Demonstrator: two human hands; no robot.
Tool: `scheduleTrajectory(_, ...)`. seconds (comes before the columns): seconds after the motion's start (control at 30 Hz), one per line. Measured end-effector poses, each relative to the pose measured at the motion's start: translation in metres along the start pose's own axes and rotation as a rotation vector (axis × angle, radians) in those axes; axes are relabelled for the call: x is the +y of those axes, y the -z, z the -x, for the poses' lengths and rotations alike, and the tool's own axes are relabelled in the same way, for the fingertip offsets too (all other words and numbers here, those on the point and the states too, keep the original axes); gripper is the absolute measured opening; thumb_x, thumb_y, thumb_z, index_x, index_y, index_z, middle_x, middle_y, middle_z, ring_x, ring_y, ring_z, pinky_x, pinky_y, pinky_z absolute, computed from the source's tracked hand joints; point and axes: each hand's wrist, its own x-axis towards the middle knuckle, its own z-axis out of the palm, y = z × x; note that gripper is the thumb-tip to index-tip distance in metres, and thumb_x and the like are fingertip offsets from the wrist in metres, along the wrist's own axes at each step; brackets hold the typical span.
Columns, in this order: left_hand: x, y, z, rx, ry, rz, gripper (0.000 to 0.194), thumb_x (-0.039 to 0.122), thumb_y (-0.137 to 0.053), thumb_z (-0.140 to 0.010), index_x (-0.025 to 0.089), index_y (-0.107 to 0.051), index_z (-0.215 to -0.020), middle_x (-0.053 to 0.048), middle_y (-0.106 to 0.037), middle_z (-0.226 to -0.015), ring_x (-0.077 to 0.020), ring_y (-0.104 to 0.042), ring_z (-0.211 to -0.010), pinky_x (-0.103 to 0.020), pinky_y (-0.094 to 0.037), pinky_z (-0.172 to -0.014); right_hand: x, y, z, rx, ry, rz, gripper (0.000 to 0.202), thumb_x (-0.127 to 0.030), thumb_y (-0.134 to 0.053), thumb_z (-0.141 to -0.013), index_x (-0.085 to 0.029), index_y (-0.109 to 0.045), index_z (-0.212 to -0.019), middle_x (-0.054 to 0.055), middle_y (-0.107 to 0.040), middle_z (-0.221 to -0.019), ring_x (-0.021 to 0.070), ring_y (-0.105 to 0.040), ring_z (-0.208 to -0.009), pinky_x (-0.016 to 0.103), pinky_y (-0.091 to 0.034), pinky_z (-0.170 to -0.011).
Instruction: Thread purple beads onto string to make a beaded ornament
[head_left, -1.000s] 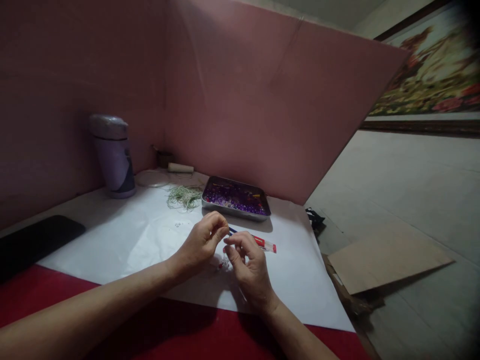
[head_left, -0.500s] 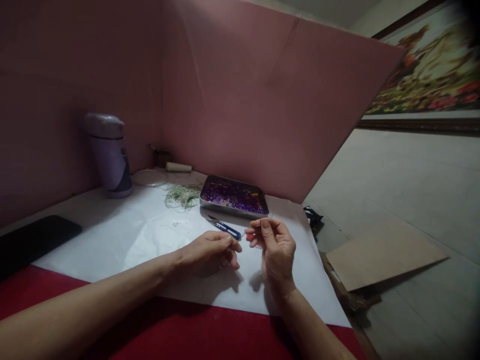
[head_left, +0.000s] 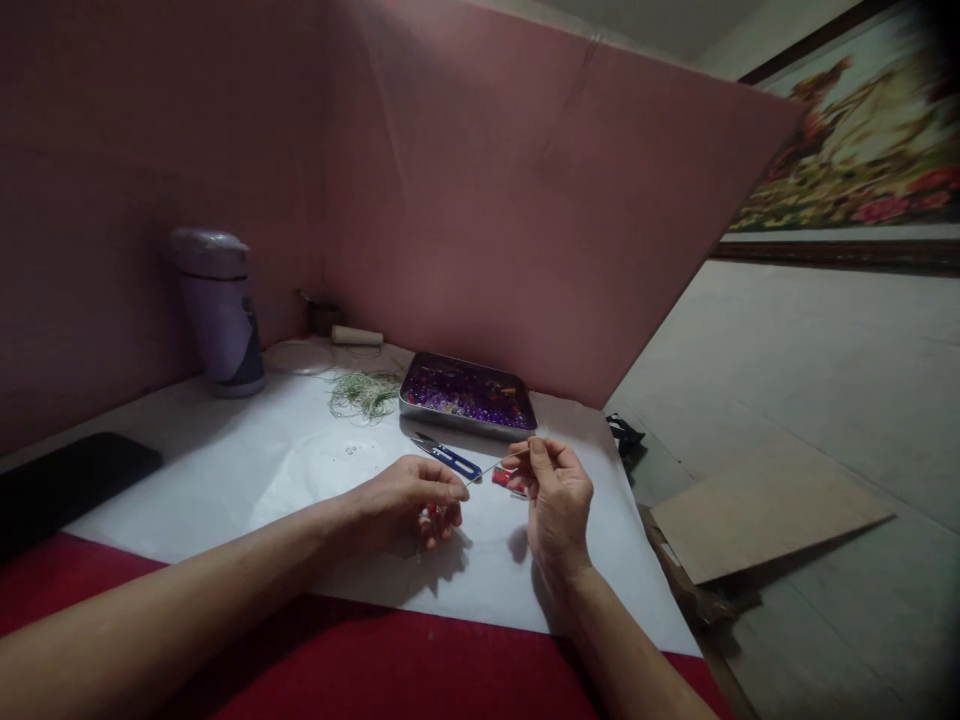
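Both hands have moved apart since the first frame, the left hand (head_left: 420, 497) lower and the right hand (head_left: 556, 488) out to the right, and the snips (head_left: 450, 459) they then mostly hid now show. Nearest is red cloth (head_left: 337, 660), with white paper (head_left: 615, 540) beyond it. Over the paper, a thin thread (head_left: 487, 470) runs straight between the hands, rising toward the right one. Left thumb and forefinger pinch its lower end; the other fingers curl by a small bit of beadwork (head_left: 427, 512), red in part, mostly hidden. Right thumb and forefinger press together on the upper end, the other fingers bent loosely.

Just behind the thread lie a red packet (head_left: 508, 481) and the snips, points to the left. Clear beads (head_left: 350, 450) sit left of the snips; a black slab (head_left: 82, 490) lies at far left. Farther back come a metal tray (head_left: 472, 424) of mostly purple beads, a tangle of greenish thread (head_left: 364, 395) beside it, an upright purple flask (head_left: 223, 330) and a pale roll (head_left: 358, 336). Pink board (head_left: 487, 200) stands behind.
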Motion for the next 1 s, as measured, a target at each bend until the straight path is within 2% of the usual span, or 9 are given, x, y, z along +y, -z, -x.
scheduleTrajectory(0.2, 0.006, 0.001, 0.000, 0.159, -0.014, -0.014, 0.021, 0.029, -0.069, -0.065, 0.013, -0.057, -0.070, 0.001, -0.058, -0.057, -0.0059, -0.043, -0.042, -0.019, -0.027, -0.039, 0.004, 0.002, -0.002, 0.006, -0.019, 0.040, 0.020, -0.033, -0.062, -0.078, -0.015, -0.055, -0.078, 0.002, -0.064, -0.074, 0.0110, -0.061, -0.056, 0.021, -0.048, -0.045)
scheduleTrajectory(0.3, 0.006, 0.003, -0.001, 0.206, -0.049, -0.052, 0.020, 0.030, -0.067, -0.067, 0.013, -0.057, -0.069, 0.001, -0.058, -0.057, -0.0049, -0.040, -0.040, -0.019, -0.024, -0.039, 0.010, 0.007, -0.004, 0.021, -0.013, 0.280, 0.019, -0.034, -0.059, -0.079, -0.015, -0.056, -0.080, 0.004, -0.062, -0.077, 0.0134, -0.061, -0.059, 0.022, -0.047, -0.043)
scheduleTrajectory(0.4, 0.005, 0.004, -0.001, 0.248, -0.050, -0.143, 0.020, 0.032, -0.066, -0.067, 0.013, -0.059, -0.069, 0.000, -0.059, -0.057, -0.0049, -0.038, -0.039, -0.020, -0.022, -0.039, 0.010, 0.007, -0.002, 0.037, 0.188, 0.583, 0.018, -0.028, -0.060, -0.077, -0.015, -0.061, -0.089, 0.008, -0.060, -0.094, 0.0159, -0.060, -0.071, 0.027, -0.051, -0.055)
scheduleTrajectory(0.43, 0.005, 0.004, -0.001, 0.248, -0.049, -0.169, 0.019, 0.032, -0.066, -0.068, 0.013, -0.059, -0.069, 0.000, -0.059, -0.057, -0.0050, -0.038, -0.039, -0.020, -0.022, -0.040, 0.009, 0.006, 0.001, -0.006, 0.276, 0.634, 0.019, -0.026, -0.058, -0.078, -0.016, -0.061, -0.094, 0.009, -0.058, -0.101, 0.0162, -0.059, -0.074, 0.029, -0.052, -0.060)
scheduleTrajectory(0.47, 0.005, 0.004, -0.001, 0.242, -0.052, -0.191, 0.019, 0.031, -0.065, -0.068, 0.013, -0.059, -0.068, 0.000, -0.059, -0.056, -0.0051, -0.038, -0.039, -0.020, -0.022, -0.040, 0.007, 0.004, 0.004, -0.114, 0.327, 0.654, 0.018, -0.025, -0.054, -0.081, -0.017, -0.062, -0.095, 0.010, -0.058, -0.103, 0.0165, -0.059, -0.076, 0.029, -0.051, -0.063)
scheduleTrajectory(0.53, 0.005, 0.003, 0.000, 0.226, -0.064, -0.227, 0.018, 0.031, -0.064, -0.067, 0.013, -0.060, -0.068, 0.001, -0.058, -0.055, -0.0052, -0.038, -0.039, -0.020, -0.021, -0.040, 0.003, -0.001, 0.011, -0.354, 0.347, 0.687, 0.018, -0.024, -0.049, -0.086, -0.018, -0.065, -0.090, 0.007, -0.062, -0.096, 0.0168, -0.059, -0.079, 0.027, -0.049, -0.065)
scheduleTrajectory(0.57, 0.006, 0.003, 0.001, 0.219, -0.063, -0.242, 0.018, 0.031, -0.064, -0.067, 0.013, -0.060, -0.068, 0.001, -0.057, -0.054, -0.0051, -0.037, -0.039, -0.020, -0.020, -0.040, 0.001, -0.003, 0.014, -0.417, 0.351, 0.705, 0.019, -0.023, -0.048, -0.086, -0.018, -0.066, -0.087, 0.007, -0.063, -0.093, 0.0167, -0.060, -0.079, 0.026, -0.048, -0.065)
scheduleTrajectory(0.73, 0.008, 0.001, 0.003, 0.211, -0.053, -0.282, 0.018, 0.032, -0.063, -0.067, 0.014, -0.061, -0.069, 0.003, -0.054, -0.052, -0.0054, -0.035, -0.038, -0.020, -0.019, -0.039, -0.002, -0.008, 0.020, -0.498, 0.314, 0.796, 0.020, -0.021, -0.050, -0.083, -0.018, -0.065, -0.071, 0.002, -0.064, -0.068, 0.0140, -0.056, -0.062, 0.023, -0.042, -0.056)
scheduleTrajectory(1.0, 0.007, 0.001, 0.002, 0.195, -0.104, -0.323, 0.021, 0.033, -0.063, -0.068, 0.013, -0.059, -0.067, 0.002, -0.055, -0.053, -0.0065, -0.038, -0.043, -0.020, -0.022, -0.043, -0.001, -0.006, 0.018, -0.532, 0.305, 0.816, 0.017, -0.016, -0.052, -0.076, -0.017, -0.062, -0.062, -0.001, -0.060, -0.059, 0.0107, -0.050, -0.053, 0.021, -0.036, -0.048)
